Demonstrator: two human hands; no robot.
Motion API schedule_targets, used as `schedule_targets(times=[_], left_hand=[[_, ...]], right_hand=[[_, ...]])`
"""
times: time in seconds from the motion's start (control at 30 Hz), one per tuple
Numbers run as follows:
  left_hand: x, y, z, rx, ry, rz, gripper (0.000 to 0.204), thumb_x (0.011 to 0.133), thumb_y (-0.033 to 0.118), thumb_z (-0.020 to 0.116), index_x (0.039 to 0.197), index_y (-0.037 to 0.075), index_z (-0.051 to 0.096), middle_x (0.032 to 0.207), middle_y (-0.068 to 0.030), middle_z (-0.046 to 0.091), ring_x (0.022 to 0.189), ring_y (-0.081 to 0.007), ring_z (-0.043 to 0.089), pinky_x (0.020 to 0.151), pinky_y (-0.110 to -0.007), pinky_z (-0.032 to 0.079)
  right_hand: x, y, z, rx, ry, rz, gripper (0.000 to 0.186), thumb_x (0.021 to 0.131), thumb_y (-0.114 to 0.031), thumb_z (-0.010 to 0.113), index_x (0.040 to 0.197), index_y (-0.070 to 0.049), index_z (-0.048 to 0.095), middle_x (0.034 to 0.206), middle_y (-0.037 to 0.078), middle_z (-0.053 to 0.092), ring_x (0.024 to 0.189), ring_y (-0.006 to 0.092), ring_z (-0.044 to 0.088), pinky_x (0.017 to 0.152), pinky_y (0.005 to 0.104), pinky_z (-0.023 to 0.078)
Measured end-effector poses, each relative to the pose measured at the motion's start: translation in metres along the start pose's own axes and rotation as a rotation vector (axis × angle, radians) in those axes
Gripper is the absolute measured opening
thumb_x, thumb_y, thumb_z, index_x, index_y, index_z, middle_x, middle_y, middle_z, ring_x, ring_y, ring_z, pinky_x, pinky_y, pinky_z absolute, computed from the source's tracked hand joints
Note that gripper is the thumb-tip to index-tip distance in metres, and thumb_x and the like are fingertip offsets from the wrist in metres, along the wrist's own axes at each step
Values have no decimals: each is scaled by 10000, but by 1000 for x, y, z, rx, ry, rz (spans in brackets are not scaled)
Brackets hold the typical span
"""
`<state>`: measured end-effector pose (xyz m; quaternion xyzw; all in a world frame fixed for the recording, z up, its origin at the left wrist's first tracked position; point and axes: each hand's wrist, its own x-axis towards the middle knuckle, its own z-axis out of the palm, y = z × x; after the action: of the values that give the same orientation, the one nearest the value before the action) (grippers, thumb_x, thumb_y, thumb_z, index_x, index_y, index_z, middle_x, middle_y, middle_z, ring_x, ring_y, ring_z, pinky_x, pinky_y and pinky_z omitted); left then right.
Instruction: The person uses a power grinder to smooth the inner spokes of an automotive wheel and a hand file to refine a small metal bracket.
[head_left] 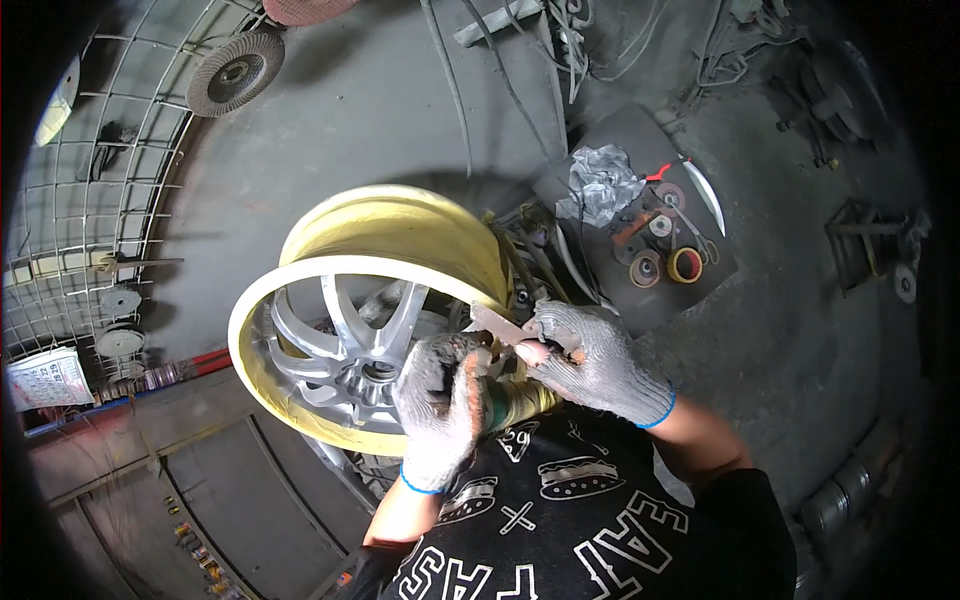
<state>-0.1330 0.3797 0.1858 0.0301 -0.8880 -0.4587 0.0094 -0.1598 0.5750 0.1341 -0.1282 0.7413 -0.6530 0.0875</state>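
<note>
A large wheel rim point(345, 265) stands in front of me, its barrel and lip yellow and its spokes point(350, 330) bare silver metal. Both my hands wear grey knit gloves with blue cuffs, close together at the rim's right edge. My right hand point(600, 360) pinches a flat, brownish-grey strip point(497, 325), with a bare thumb tip showing. The strip's exact kind is unclear. Curled beside it, my left hand point(440, 395) has soiled fingers, and what they hold is hidden. A yellow-and-green rounded thing point(520, 402) lies between my hands and my black shirt.
A dark board point(700, 270) at the right carries crumpled grey sheeting point(602, 185), a tape roll point(685, 265), a red-handled knife point(705, 195) and discs. Wire mesh point(60, 220) with a flap disc point(236, 74) stands at the left. Cables point(455, 90) cross the floor beyond.
</note>
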Motion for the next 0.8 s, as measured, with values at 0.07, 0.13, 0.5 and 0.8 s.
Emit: schedule_targets(times=[0.07, 0.13, 0.5, 0.8], left_hand=[[-2, -7, -3, -177, 19, -161, 84, 921, 66, 706, 952, -13, 711, 931, -159, 710, 838, -252, 688, 792, -356, 540], [1, -8, -4, -245, 8, -109, 94, 895, 73, 744, 931, -6, 711, 931, -161, 705, 846, -262, 688, 793, -366, 541], [26, 20, -9, 279, -206, 445, 484, 838, 124, 756, 1282, -18, 627, 1141, -219, 638, 1063, -399, 595, 893, -460, 498], [48, 19, -4, 130, -294, 165, 122, 851, 89, 728, 824, -10, 664, 744, -158, 591, 688, -336, 597, 643, -420, 474]], right_hand=[[-4, 4, 5, 146, 41, -25, 180, 941, -165, 740, 955, -3, 662, 749, 56, 546, 650, 146, 497, 610, 320, 429], [-8, -2, 0, 115, 63, -7, 165, 942, -140, 733, 948, 6, 656, 753, 60, 547, 667, 147, 506, 617, 318, 429], [-19, -10, -25, 19, 292, -70, 139, 933, -52, 725, 993, 36, 636, 873, 107, 602, 767, 188, 575, 702, 329, 488], [-24, -6, -13, 182, 232, -1, 146, 935, -77, 730, 969, 19, 625, 829, 89, 577, 738, 165, 553, 677, 313, 472]])
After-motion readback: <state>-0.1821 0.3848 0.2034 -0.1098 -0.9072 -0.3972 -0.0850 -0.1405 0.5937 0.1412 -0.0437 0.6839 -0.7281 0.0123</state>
